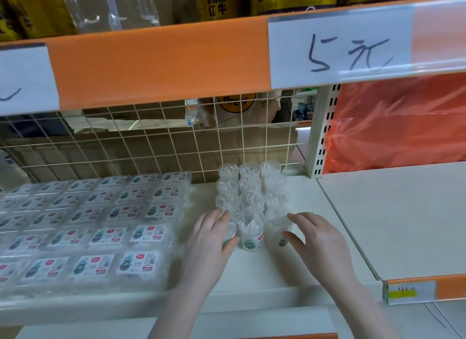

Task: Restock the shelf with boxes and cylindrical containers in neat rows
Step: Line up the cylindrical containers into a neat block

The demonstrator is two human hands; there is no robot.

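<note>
A white paper tag (340,51) on the orange shelf edge reads "5元" in handwriting, a yellow carton (216,3) on the shelf above shows "RedBull" partly cut off over "红牛", while the print on the clear boxes (141,260) and the small price label (403,292) is too small to read

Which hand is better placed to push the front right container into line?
The right hand, probably: its fingers already touch the front right container, while the left hand rests on the front left container.
</note>
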